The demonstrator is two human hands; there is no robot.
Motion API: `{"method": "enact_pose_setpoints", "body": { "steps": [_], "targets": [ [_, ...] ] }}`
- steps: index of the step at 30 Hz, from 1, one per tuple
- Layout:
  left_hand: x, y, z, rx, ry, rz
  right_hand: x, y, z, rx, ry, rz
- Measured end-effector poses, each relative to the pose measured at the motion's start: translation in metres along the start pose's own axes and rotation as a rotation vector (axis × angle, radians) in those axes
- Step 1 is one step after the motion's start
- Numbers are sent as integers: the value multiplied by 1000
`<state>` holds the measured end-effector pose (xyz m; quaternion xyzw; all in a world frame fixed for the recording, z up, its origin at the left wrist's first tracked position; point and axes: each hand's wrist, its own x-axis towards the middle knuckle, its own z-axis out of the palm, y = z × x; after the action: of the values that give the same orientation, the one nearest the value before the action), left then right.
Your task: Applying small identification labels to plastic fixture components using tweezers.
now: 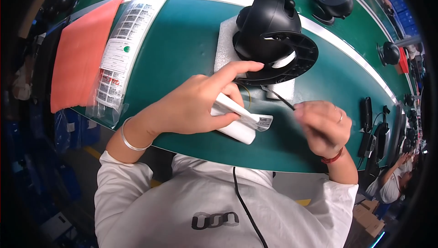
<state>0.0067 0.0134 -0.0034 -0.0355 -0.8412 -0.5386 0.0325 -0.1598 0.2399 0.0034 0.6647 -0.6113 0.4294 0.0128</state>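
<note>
A glossy black rounded appliance housing [269,20] with a wide curved rim rests tilted on a white foam block [224,42]. My left hand [191,102] is closed around a white folded strip of label backing [237,127], with a small printed label [264,122] at its end. The left index finger stretches to the housing's lower rim. My right hand [325,127], slightly blurred, pinches a thin dark tweezers-like tool [284,99]. Its tip lies just below the rim, near a small pale piece. A thin yellowish wire [248,93] shows beside my left fingers.
On the left lie orange sheets [82,56] and a clear bag of printed labels [121,52]. Another black unit [332,1] stands at the far right, beyond the white strip. Black corded tools [372,131] lie at the right edge. Other people work farther right.
</note>
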Motion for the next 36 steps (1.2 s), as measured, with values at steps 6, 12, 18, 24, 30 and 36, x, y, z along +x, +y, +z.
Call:
{"method": "enact_pose_setpoints", "body": {
  "steps": [6, 12, 18, 24, 30, 36],
  "targets": [
    [2, -5, -2, 25, -80, -105, -2, 21, 9, -256, -109, -403],
    [3, -5, -2, 5, -105, -150, 0, 38, 12, -243, -96, -433],
    [3, -4, -2, -4, -111, -168, 2, 45, 13, -224, -93, -449],
    [4, -6, -2, 20, -104, -145, 2, 49, 11, -170, -92, -418],
    [4, -8, -1, 36, -88, -119, 2, 53, 13, -106, -73, -372],
    [5, -8, -2, 12, -101, -156, 1, 55, 15, -80, -68, -344]
  ]
}}
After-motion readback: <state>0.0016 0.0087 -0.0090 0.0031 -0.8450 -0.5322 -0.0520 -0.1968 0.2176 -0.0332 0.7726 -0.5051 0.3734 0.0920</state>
